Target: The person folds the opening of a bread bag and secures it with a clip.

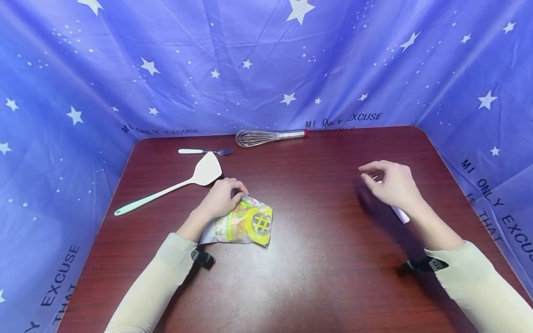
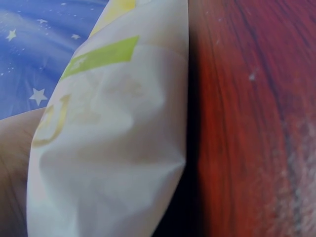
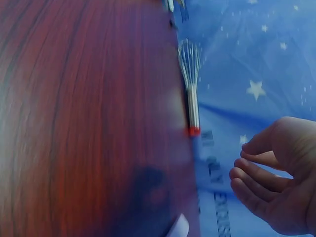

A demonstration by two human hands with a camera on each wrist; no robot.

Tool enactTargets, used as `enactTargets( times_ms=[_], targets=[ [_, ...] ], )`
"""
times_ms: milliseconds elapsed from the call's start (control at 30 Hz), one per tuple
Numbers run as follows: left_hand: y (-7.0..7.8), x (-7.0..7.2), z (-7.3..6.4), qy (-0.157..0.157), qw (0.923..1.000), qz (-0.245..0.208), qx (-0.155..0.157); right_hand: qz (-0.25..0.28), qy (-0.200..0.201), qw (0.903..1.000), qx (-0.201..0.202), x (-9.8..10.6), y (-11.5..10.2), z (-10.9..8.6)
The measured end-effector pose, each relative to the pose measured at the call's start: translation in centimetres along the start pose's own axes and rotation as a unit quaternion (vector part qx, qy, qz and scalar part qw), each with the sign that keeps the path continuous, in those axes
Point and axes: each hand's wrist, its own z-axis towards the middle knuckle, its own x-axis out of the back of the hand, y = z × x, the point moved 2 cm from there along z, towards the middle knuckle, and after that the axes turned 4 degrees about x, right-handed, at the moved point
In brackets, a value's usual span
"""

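Note:
My left hand (image 1: pixel 222 199) grips the far edge of a snack bag (image 1: pixel 239 226), a grey and yellow packet with a printed picture. The bag's pale side (image 2: pixel 108 133) fills much of the left wrist view. Over the right part of the table, my right hand (image 1: pixel 393 185) is raised with fingers loosely bent and nothing between them. Below it lies a slim thing with a pale lavender handle (image 1: pixel 400 214), mostly hidden by the hand. Only the handle's pale end (image 3: pixel 178 227) shows in the right wrist view.
A white turner (image 1: pixel 207 170) with a mint-green handle lies left of the bag. Behind it is a white-handled fork (image 1: pixel 191 151). Along the back edge lies a wire whisk (image 1: pixel 258 138) with a red end. A starry blue curtain (image 1: pixel 258 55) encloses the table (image 1: pixel 316 277).

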Motion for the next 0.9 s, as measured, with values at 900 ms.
enactTargets(
  times_ms=[900],
  targets=[
    [0.5, 0.1, -0.2, 0.0, 0.9997, -0.011, 0.02, -0.058, -0.069, 0.9869, -0.134, 1.8, 7.5, -4.3]
  ],
)
